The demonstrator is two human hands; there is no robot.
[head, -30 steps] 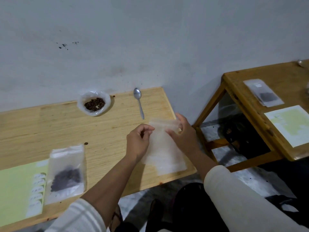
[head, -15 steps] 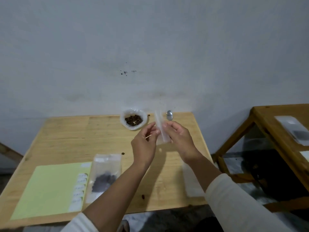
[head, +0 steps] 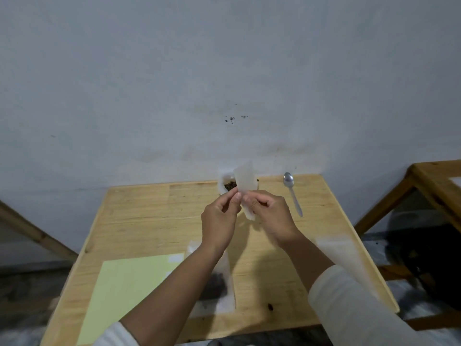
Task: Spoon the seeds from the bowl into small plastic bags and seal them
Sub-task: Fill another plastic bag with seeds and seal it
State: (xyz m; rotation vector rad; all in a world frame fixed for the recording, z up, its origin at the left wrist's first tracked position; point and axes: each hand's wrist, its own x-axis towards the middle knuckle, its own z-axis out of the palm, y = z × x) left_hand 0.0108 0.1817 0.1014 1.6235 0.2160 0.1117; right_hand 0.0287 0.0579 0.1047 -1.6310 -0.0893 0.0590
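Between the two raised hands, a small empty plastic bag (head: 245, 179) stands nearly upright above the wooden table (head: 149, 216), its upper end rising past the fingertips and its lower end hanging just below them. The left hand (head: 219, 221) has its fingers curled in, with thumb and forefinger pinched on the bag's left edge. The right hand (head: 270, 217) mirrors it, fingers folded and pinching the same bag from the right, so the two sets of fingertips almost touch at the bag's middle. Whether the bag's mouth is parted cannot be told.

Just beyond the hands, partly hidden behind the held bag, sits the white bowl (head: 222, 182) with dark seeds (head: 230, 185) in it. Off to the right of the right hand, apart from it, a metal spoon (head: 292, 192) lies flat on the table, bowl end toward the wall.

Below the left wrist, mostly covered by the left forearm, a filled bag (head: 222, 290) with dark seeds lies flat. Left of that forearm is a pale green sheet (head: 129, 290). To the right of the right forearm, a blurred stack of clear bags (head: 341, 255) rests near the table's right edge. Both forearms are bare, with pale sleeves pushed back near the elbows.
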